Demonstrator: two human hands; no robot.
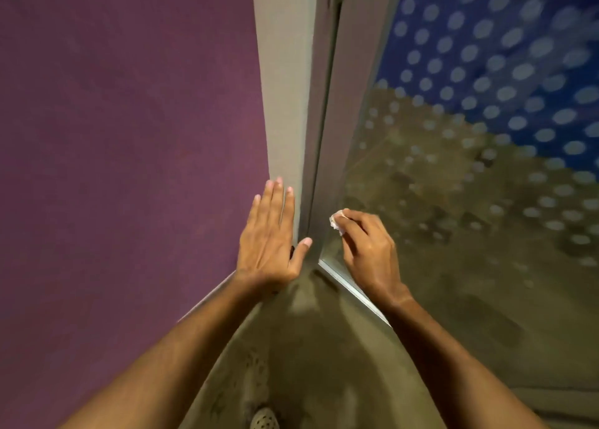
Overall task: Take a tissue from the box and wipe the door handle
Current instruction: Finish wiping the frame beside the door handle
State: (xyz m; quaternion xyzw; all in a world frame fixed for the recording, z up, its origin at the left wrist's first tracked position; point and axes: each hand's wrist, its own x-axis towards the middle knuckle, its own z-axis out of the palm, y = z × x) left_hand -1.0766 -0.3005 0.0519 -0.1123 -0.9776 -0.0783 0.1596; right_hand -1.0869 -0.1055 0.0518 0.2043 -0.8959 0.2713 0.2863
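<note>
A crumpled white tissue point(337, 222) was pinched in the right hand point(369, 250) beside the glass door point(453, 169), possibly touching it. The left hand point(269, 237) lay spread flat against the purple wall point(129, 136) near the grey frame point(285, 88).

You are looking down at a dull brownish-olive floor point(301, 357) that fills the lower middle of the view and narrows upward to a corner. A purple wall point(129, 136) meets it along the left, and the pale metal bottom rail point(353, 292) of a glass door point(453, 201) dotted with white spots runs along its right edge. The same floor colour shows through the glass beyond. At the very bottom, the perforated toe of a shoe point(264, 419) rests on the floor. Soft shadows darken the surface near it.
</note>
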